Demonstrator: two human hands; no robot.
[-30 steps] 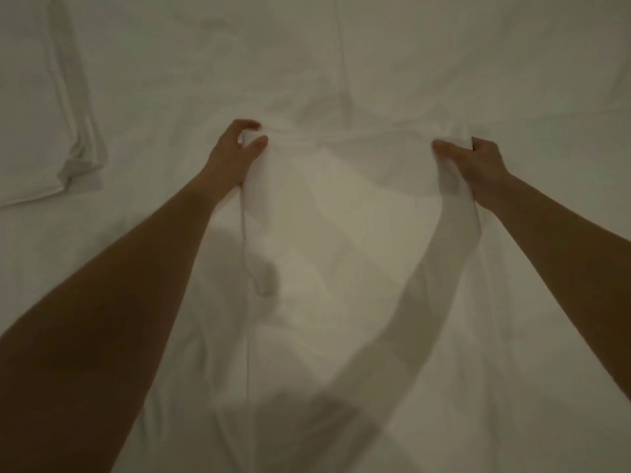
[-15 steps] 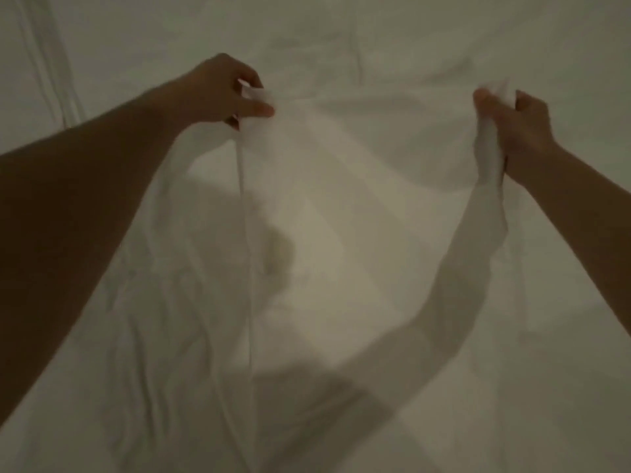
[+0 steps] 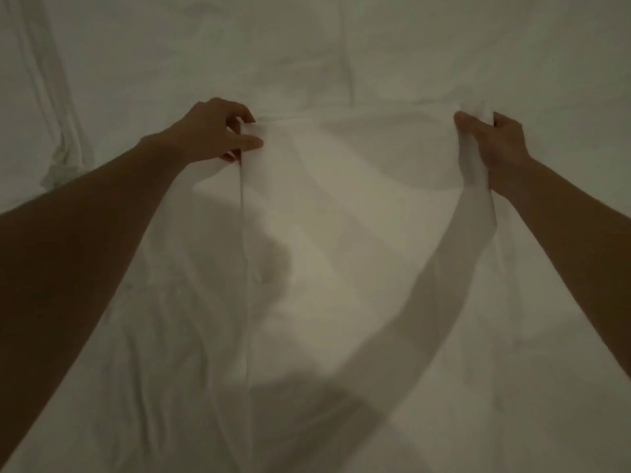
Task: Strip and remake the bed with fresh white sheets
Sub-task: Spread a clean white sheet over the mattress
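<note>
A bunched fold (image 3: pixel 65 145) of white cloth lies at far left. My left hand (image 3: pixel 211 133) pinches the sheet (image 3: pixel 341 199) by its top edge, thumb over fingers. The sheet hangs taut across to my right hand (image 3: pixel 495 145), which grips the other corner, over the bed (image 3: pixel 375 46).

Both forearms are bare from the near edges of the view up to the wrists, with no sleeve, cuff or glove on either. The left hand (image 3: pixel 213 131) and the right hand (image 3: pixel 495 141) carry no ring, watch or bracelet that the dim light lets one make out (fine detail on the fingers is lost in the murk).
</note>
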